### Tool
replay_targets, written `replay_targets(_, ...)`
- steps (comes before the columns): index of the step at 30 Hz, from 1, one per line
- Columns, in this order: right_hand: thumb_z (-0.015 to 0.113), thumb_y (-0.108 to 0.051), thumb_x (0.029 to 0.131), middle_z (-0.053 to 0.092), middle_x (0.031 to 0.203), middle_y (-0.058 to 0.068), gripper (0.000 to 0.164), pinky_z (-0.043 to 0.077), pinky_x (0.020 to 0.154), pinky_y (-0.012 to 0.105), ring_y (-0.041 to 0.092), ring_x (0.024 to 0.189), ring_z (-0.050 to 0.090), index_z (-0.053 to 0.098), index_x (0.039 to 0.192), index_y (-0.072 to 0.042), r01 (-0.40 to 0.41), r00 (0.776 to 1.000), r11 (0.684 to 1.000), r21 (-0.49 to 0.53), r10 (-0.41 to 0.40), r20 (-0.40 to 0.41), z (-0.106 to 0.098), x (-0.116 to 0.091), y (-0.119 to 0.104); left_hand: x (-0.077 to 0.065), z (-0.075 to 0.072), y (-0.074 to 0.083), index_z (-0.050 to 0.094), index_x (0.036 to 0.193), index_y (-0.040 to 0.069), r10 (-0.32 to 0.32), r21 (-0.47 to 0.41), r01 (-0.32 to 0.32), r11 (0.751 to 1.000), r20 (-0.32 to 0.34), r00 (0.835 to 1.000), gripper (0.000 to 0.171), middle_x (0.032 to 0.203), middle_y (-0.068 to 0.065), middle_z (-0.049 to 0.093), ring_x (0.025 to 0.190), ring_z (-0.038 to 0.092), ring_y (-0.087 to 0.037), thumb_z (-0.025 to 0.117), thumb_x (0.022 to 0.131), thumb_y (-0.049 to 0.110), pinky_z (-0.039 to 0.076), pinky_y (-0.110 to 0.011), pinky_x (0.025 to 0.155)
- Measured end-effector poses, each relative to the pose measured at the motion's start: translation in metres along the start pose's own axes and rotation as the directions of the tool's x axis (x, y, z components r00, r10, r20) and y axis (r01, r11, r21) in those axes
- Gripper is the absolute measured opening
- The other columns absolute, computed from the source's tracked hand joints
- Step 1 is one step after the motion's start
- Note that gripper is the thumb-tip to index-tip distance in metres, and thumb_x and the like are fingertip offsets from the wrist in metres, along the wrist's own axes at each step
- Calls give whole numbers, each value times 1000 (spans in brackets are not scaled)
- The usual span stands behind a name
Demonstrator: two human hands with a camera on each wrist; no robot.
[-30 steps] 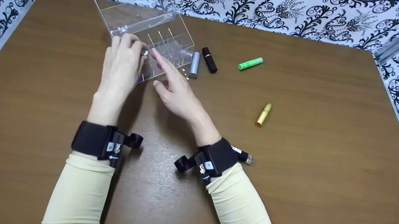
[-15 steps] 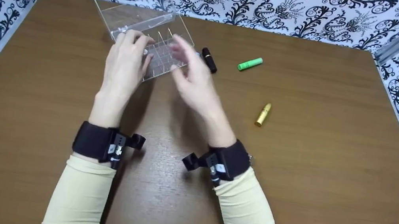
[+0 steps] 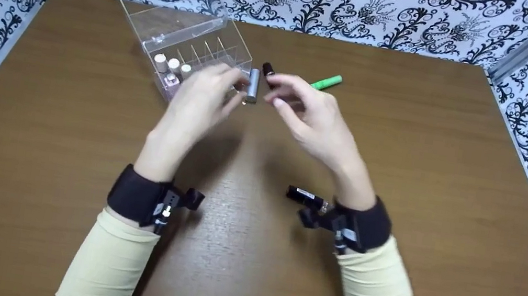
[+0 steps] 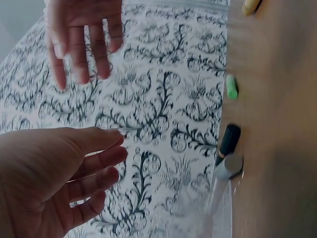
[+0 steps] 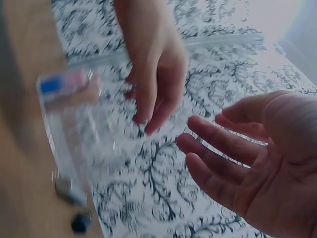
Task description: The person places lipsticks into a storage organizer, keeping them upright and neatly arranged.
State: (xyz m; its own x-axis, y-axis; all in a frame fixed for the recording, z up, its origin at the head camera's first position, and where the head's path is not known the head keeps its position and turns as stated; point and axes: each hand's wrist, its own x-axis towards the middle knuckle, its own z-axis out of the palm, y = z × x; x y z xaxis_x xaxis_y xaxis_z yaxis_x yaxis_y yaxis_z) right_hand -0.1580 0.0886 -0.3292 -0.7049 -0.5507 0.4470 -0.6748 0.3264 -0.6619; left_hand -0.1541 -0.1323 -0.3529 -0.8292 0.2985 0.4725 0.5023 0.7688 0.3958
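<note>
My left hand, fingers loosely bent, hovers over the front of a clear plastic box with its lid raised. Several white-capped nail polish bottles stand in the box's left end. Thin dividers split the rest. Just right of the box lie a silver-grey tube and a dark lipstick tube. My right hand is up over the table near them, fingers relaxed and apart. The left wrist view shows nothing between the fingers of my left hand; likewise my right hand in its own wrist view.
A green tube lies behind my right hand. Nearer the front is a black tube with a white label, by the right wrist strap. A gold tube appears in the left wrist view. Patterned walls bound the brown table.
My left hand has moved right from the box's left end, uncovering the bottles. My right hand has drawn back to the right, off the box, and now covers the gold tube in the head view.
</note>
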Motion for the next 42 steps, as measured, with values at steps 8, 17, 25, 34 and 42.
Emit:
replay_targets(8, 66, -8, 98, 73, 98, 8, 13, 57, 80, 37, 19, 89, 69, 69, 109, -1, -40, 954, 983, -181, 91, 287, -24, -31, 29, -2, 17, 33, 71, 110, 6, 17, -50, 0, 999, 342, 940, 16, 106, -9, 70, 96, 66, -25, 68, 97, 15, 55, -38, 87)
replay_targets(17, 76, -19, 88, 70, 81, -2, 14, 54, 67, 32, 10, 71, 63, 71, 94, -7, -84, 734, 932, -353, 298, 611, -24, -56, 37, -11, 49, 72, 72, 106, 7, 78, -26, -77, 997, 578, 812, 14, 103, -10, 70, 94, 66, -25, 70, 94, 14, 56, -37, 85)
replay_targets(25, 85, -20, 77, 65, 72, -6, 19, 49, 62, 28, 7, 65, 57, 70, 83, -9, -84, 662, 909, -409, 358, 659, -16, -59, 40, -18, 67, 78, 70, 93, 3, 138, -5, -164, 986, 562, 815, 13, 94, -12, 71, 90, 68, -31, 74, 89, 14, 55, -48, 80)
replay_targets(34, 89, -25, 72, 55, 63, -8, 29, 43, 57, 27, 9, 59, 48, 64, 71, -11, -44, 641, 876, -481, 394, 659, -14, -62, 39, -20, 74, 82, 71, 102, 1, 129, 16, -170, 985, 587, 800, 22, 101, -16, 71, 97, 68, -35, 78, 88, 16, 55, -50, 85)
replay_targets(42, 89, -25, 69, 55, 61, -9, 27, 43, 56, 27, 10, 60, 48, 64, 67, -13, -33, 606, 852, -522, 433, 667, -13, -65, 36, -24, 80, 86, 72, 98, 3, 153, 29, -206, 978, 572, 806, 19, 99, -13, 72, 95, 69, -34, 80, 85, 13, 56, -49, 83)
